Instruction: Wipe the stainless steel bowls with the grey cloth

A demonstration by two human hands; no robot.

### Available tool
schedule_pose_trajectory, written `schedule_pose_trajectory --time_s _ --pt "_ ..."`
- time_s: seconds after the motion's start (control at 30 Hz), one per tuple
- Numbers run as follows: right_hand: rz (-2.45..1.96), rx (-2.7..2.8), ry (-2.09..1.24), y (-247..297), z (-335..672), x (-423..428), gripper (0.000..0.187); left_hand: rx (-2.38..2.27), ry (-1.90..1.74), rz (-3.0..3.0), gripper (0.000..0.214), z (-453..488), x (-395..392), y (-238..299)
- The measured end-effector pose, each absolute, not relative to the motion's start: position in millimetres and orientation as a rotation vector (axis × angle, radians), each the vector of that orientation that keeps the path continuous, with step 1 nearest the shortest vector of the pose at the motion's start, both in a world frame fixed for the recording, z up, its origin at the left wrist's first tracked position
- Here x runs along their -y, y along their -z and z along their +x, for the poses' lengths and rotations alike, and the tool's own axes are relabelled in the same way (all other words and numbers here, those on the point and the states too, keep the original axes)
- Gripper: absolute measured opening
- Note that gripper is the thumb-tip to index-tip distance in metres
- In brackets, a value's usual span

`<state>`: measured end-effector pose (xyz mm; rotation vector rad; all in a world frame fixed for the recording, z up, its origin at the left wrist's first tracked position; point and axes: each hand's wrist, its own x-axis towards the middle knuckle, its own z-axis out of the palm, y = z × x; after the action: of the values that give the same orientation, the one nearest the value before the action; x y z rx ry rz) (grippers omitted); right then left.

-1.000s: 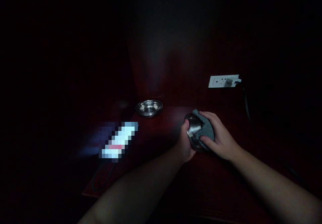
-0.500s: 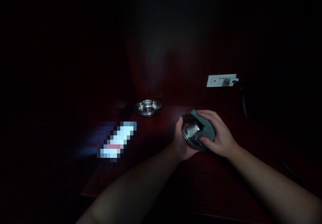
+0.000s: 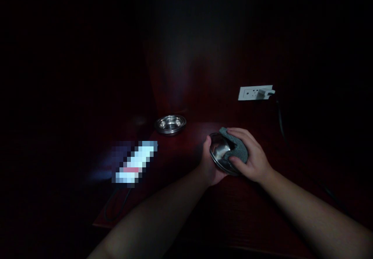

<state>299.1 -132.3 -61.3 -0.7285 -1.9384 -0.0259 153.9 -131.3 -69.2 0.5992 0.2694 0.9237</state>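
A shiny metal bowl [image 3: 219, 147] is tilted above the dark red table, its rounded outer side facing up. My left hand [image 3: 210, 166] grips its rim, with the thumb on the near-left edge and the fingers hidden underneath. In my right hand [image 3: 253, 154] is a bunched grey-green cloth [image 3: 239, 150], pressed against the right side of the bowl. The thumb and fingers of that hand are curled around the cloth. Further back to the left, more metal bowls [image 3: 170, 124] sit stacked on the table, open side up.
A lit, pixelated phone-like device [image 3: 136, 162] lies on the left of the table [image 3: 175, 166], with a thin cable [image 3: 107, 208] beside it. On the back wall is a white socket [image 3: 255, 92] with a plug, its dark cord [image 3: 280, 119] hanging down. The surroundings are very dark.
The cloth and my right hand have shifted very slightly left over the bowl. The bowl stays in my left hand, and the view has moved a touch.
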Motion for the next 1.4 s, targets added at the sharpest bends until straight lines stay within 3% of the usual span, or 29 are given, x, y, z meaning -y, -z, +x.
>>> schedule_pose_trajectory --time_s 0.3,0.77,1.07,1.4 --pt "-0.725 1.918 0.033 60 297 135 0.064 -0.249 -0.908 0.606 0.077 153 130 70" --pt "-0.687 1.907 0.072 63 291 137 0.066 -0.253 -1.17 0.628 0.066 163 137 66" --pt "-0.686 1.794 0.023 65 284 142 0.051 -0.39 -1.366 1.295 0.08 163 135 91" --pt "-0.804 1.511 -0.401 74 285 137 0.042 -0.356 -1.298 1.616 0.102 151 143 74"
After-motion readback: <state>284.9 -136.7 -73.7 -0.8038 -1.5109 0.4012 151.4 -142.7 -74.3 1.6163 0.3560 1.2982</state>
